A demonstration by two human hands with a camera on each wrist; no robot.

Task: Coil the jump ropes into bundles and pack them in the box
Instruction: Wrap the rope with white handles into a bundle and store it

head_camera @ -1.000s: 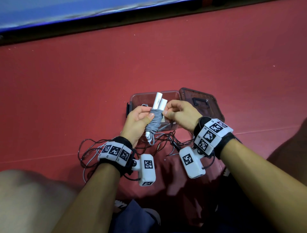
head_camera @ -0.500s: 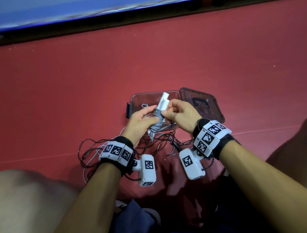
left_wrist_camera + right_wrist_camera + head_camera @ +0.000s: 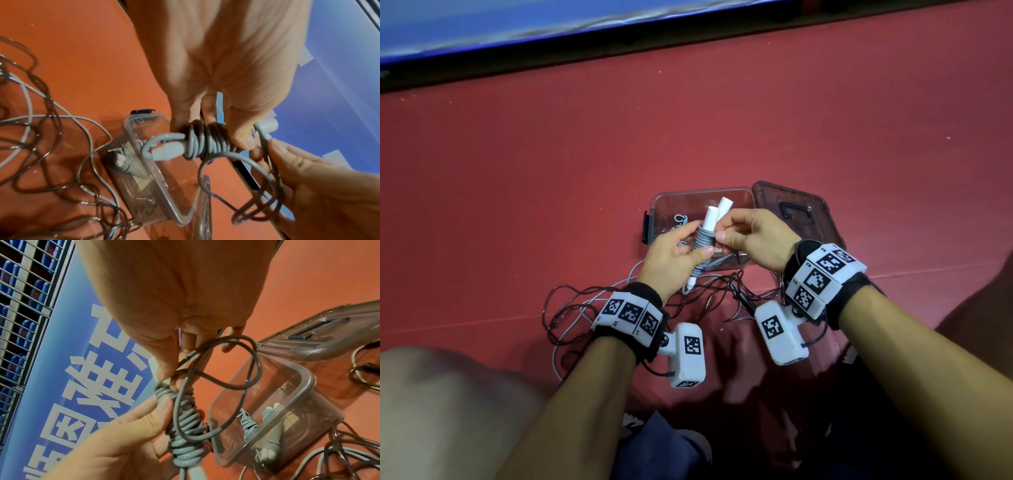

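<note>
The grey jump rope [image 3: 703, 240], its cord wound in tight turns around two white handles [image 3: 717, 212] that stick out above the coil, is held in the air over the near edge of the clear plastic box [image 3: 664, 202]. The left hand [image 3: 671, 255] grips the coiled bundle with fingers and thumb curled round it. The right hand [image 3: 755, 236] pinches a loose loop of the cord at the top of the coil. Another coiled grey rope [image 3: 249, 421] lies inside the box; its lid [image 3: 796, 212] rests beside it on the red floor [image 3: 551, 171]. Loose dark and grey ropes [image 3: 571, 308] sprawl nearby. A blue banner [image 3: 78, 353] bears large white characters, not readable.
</note>
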